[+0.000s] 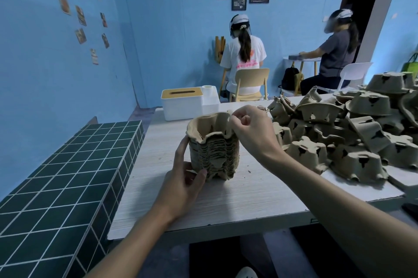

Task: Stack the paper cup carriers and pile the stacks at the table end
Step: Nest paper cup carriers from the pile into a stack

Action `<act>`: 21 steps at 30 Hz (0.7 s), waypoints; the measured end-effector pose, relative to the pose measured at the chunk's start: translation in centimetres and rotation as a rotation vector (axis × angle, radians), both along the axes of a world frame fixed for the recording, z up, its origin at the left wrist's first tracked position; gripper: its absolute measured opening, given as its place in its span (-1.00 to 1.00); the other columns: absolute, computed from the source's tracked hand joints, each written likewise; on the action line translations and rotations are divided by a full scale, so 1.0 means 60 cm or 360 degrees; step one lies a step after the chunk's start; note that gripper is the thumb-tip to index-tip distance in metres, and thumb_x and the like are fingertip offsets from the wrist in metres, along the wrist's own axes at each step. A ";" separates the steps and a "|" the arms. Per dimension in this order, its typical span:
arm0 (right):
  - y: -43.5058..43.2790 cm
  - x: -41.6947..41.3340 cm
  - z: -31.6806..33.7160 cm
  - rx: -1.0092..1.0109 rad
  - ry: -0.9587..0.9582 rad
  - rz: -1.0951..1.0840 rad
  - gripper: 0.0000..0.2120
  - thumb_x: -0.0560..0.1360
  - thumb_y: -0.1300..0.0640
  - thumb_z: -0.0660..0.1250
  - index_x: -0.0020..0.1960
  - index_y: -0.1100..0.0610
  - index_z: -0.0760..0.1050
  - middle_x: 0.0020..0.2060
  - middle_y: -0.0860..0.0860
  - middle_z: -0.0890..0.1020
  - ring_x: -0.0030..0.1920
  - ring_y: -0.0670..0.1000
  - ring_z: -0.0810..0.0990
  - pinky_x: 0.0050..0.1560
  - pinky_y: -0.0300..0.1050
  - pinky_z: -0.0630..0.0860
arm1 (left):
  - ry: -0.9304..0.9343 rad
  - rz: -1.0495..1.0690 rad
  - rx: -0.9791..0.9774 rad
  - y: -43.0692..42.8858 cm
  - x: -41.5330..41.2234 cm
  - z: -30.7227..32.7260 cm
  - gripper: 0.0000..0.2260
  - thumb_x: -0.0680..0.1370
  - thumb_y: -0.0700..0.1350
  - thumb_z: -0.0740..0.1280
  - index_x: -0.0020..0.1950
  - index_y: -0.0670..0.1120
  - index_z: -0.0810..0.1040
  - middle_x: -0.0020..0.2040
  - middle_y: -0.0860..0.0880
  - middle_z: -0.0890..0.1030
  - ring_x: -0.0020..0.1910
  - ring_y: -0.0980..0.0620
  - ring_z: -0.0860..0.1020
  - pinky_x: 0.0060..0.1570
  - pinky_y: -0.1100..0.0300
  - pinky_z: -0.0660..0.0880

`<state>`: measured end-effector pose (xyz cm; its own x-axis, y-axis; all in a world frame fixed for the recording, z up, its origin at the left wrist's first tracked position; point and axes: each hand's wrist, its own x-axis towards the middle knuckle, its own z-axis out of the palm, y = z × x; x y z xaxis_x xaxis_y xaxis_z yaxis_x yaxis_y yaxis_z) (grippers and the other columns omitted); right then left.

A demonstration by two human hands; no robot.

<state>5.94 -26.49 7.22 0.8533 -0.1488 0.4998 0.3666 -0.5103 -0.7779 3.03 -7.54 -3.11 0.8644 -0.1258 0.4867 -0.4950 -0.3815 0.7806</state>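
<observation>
A stack of brown pulp cup carriers (pixel 214 153) stands upright on the pale wooden table (pixel 237 196), nested several deep. My left hand (pixel 185 178) grips the stack's lower left side, thumb at its base and fingers up its side. My right hand (pixel 251 130) pinches the top right rim of the uppermost carrier. To the right lies a big loose heap of unstacked carriers (pixel 352 132), most lying upside down.
A white tissue box with a tan lid (pixel 183 103) sits at the table's far left end. A dark green tiled ledge (pixel 74 175) runs along the left of the table. Two people sit on chairs beyond the table, facing away.
</observation>
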 end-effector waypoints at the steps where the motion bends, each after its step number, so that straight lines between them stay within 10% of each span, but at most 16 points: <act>1: -0.001 -0.001 -0.002 -0.0001 0.0007 -0.0007 -0.91 0.50 0.10 0.31 -0.12 0.08 0.57 -0.42 -0.08 0.55 -0.36 -0.07 0.46 -0.17 0.01 0.47 | 0.0017 -0.0010 -0.0018 0.000 0.000 0.000 -0.23 0.60 -0.08 0.38 0.49 0.49 -0.07 -0.10 0.10 0.70 -0.13 0.06 0.69 -0.02 0.05 0.59; 9: -0.025 -0.023 -0.052 -0.0093 0.0209 0.0523 -0.50 0.55 -0.15 0.29 0.44 -0.16 0.24 0.33 -0.04 0.36 0.21 -0.10 0.44 0.24 0.00 0.44 | 0.0068 -0.0015 -0.0062 -0.002 -0.006 0.004 -0.22 0.60 -0.10 0.38 0.50 0.48 -0.06 -0.03 0.04 0.71 -0.07 0.06 0.70 0.05 0.04 0.59; 21: -0.007 0.013 -0.109 -0.0198 0.0141 0.0603 -0.20 0.42 0.02 0.51 0.47 -0.26 0.10 0.43 -0.03 0.31 0.36 0.05 0.41 0.32 0.16 0.45 | 0.0141 0.0117 -0.0182 0.009 0.032 0.024 -0.13 0.40 0.12 0.56 0.43 0.56 0.02 0.27 -0.04 0.49 0.09 0.01 0.65 0.03 0.14 0.61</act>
